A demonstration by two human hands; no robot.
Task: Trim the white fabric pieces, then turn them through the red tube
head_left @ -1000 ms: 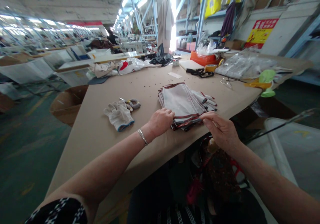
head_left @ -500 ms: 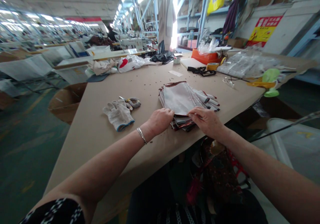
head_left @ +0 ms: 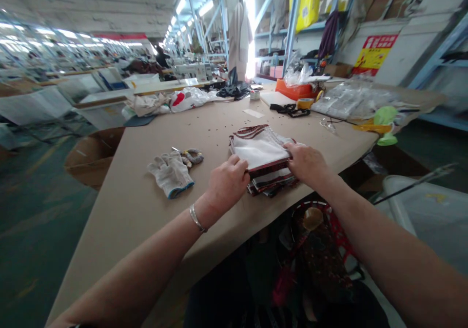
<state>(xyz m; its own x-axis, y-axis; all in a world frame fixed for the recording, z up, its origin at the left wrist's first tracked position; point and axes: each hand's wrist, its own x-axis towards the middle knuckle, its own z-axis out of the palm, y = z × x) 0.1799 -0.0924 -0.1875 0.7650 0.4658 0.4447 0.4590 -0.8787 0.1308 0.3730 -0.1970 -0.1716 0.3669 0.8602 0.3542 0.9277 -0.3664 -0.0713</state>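
A stack of white fabric pieces (head_left: 258, 147) with dark red-brown edges lies near the front edge of the table, its layers fanned a little. My left hand (head_left: 229, 178) grips the near left corner of the upper pieces, fingers curled over the edge. At the right side, my right hand (head_left: 307, 162) is closed on the same pieces, the thumb side on top. The fingertips under the cloth are hidden. To the left of the stack lie a pale work glove (head_left: 170, 173) with a blue cuff and small thread snips (head_left: 191, 157) with wrapped handles.
Brown paper covers the table (head_left: 146, 250). An orange box (head_left: 295, 89), black straps (head_left: 288, 109), a tape roll (head_left: 304, 103) and clear plastic bags (head_left: 347, 98) sit toward the back right. A cardboard box (head_left: 93, 155) stands left of the table. A small green fan (head_left: 386, 123) is at the right edge.
My right hand has moved from the near edge to the right side of the stack. The upper pieces now lie squarer, with several red-brown edges showing at front and back.
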